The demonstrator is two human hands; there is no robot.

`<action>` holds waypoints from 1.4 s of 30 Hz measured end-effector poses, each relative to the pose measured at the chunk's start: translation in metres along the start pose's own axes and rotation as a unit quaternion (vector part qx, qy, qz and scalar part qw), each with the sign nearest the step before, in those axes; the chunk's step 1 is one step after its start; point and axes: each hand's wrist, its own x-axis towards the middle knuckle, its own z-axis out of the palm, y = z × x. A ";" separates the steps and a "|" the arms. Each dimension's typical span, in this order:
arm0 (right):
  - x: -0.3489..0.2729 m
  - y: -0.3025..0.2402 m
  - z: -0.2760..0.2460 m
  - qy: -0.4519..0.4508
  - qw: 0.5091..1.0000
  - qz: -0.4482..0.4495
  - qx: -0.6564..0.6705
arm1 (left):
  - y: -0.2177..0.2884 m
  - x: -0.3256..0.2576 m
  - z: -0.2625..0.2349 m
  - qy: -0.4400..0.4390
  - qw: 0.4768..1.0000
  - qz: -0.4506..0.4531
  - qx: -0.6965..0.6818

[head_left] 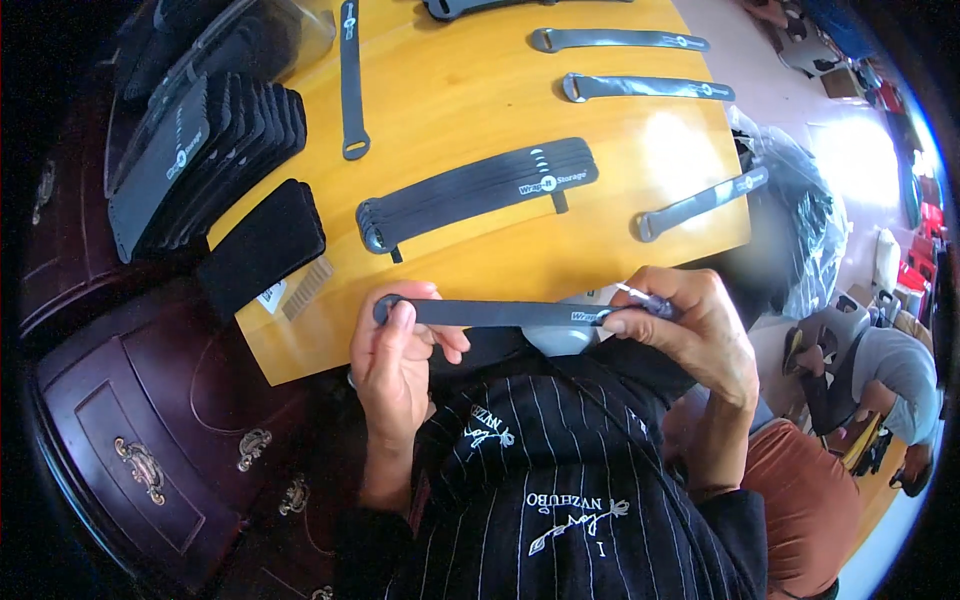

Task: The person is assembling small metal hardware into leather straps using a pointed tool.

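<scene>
A flat black strap (490,313) with a rounded end and white print is stretched level between my two hands, just beyond my apron. My left hand (388,355) pinches its rounded end between thumb and fingers. At the other end my right hand (700,335) grips the printed part. A small dark purple tool (652,303) with a pale thin tip also sits in the right fingers; its kind is hard to make out. Just past the held strap, a fanned bundle of black straps (470,198) lies on the yellow table (440,95), with small dark tabs showing under it.
Single straps lie farther off: one (352,85) at left, two (620,40) at the far right, one (700,204) by the right edge. Stacked black pieces (170,180) and a black pad (270,240) lie left, beside dark wooden drawers (130,450). Clear plastic (810,215) and people are at right.
</scene>
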 end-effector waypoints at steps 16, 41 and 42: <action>0.041 -0.007 -0.006 0.086 0.991 0.091 0.039 | 0.006 0.013 -0.027 0.099 0.992 -0.054 0.047; 0.064 -0.010 -0.007 0.132 0.985 0.096 -0.055 | 0.003 0.040 -0.026 0.187 0.916 0.104 0.339; 0.065 -0.009 -0.006 0.131 0.985 0.096 -0.055 | 0.002 0.041 -0.026 0.204 0.917 0.107 0.327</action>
